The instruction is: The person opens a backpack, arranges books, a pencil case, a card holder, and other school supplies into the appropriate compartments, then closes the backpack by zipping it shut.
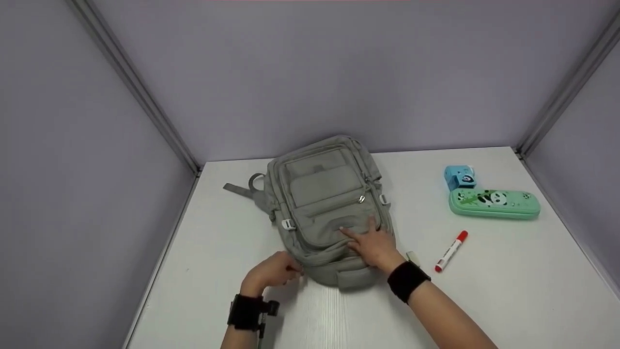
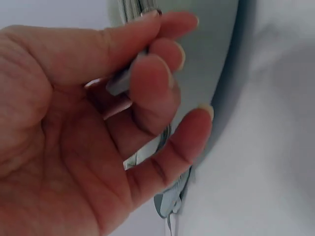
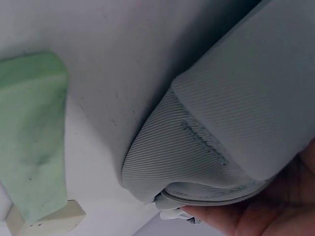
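Observation:
A grey-green backpack (image 1: 324, 194) lies front side up on the white table. At its lower left edge my left hand (image 1: 276, 269) pinches a zipper pull (image 2: 119, 82) between thumb and curled fingers; part of the pull is hidden behind the fingertips. The zipper teeth (image 2: 132, 9) run along the bag just above that grip. My right hand (image 1: 378, 246) rests spread on the lower right of the bag's front, fingers extended over the fabric. From the right wrist, my hand (image 3: 266, 214) shows beside a curved zippered seam (image 3: 216, 200).
A small eraser in a green sleeve (image 3: 34, 132) lies near the right wrist. Farther right are a red-capped marker (image 1: 451, 251), a green panda pencil case (image 1: 494, 204) and a small blue box-shaped item (image 1: 459, 177). A strap (image 1: 238, 190) sticks out left; grey panels (image 1: 310, 72) enclose the table.

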`<state>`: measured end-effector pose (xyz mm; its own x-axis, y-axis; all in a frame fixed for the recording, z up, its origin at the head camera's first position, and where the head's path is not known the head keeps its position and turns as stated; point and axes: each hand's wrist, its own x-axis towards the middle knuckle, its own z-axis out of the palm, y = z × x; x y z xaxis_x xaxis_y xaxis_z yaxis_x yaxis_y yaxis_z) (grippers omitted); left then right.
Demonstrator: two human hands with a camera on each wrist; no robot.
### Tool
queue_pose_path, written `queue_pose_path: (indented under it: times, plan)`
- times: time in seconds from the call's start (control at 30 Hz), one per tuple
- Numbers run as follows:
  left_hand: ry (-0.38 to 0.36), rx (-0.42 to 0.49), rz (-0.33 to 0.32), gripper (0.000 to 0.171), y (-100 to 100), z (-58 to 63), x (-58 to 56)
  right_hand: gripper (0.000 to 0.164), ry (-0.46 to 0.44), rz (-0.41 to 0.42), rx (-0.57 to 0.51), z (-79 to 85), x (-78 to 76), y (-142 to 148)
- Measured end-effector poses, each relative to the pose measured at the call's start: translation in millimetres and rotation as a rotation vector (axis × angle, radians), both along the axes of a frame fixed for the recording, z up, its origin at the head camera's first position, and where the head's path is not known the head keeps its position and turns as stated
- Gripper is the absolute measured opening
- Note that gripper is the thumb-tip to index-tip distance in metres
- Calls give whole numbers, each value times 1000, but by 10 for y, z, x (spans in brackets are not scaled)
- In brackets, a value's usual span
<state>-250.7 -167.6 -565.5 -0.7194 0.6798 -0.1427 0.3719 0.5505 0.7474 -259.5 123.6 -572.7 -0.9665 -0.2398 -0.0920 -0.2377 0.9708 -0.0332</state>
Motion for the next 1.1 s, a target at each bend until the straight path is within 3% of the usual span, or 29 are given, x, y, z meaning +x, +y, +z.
queue_pose_path:
  times: [0.17, 0.43, 0.57, 0.73, 0.87, 0.97, 1.1]
  plan:
    - [3, -13, -44, 19, 143, 31, 21, 49, -16, 10, 18, 23, -53, 3]
    - [83, -68, -61, 44, 542, 165, 134, 49, -27, 0, 4, 23, -110, 55]
    - [149, -115, -59, 47, 702, 181, 173, 49, -33, 13, -41, 3, -106, 83]
    - [194, -97, -44, 48, 742, 220, 145, 47, -73, 63, -122, 57, -75, 121]
    - [252, -66, -14, 49, 709, 249, 117, 45, -123, 80, -161, 200, 12, 128]
    - [307, -65, 28, 45, 689, 255, 110, 42, -96, 149, -224, 322, 112, 101]
    - [385, -61, 104, 40, 660, 260, 113, 40, -64, 342, -412, 394, 241, 29]
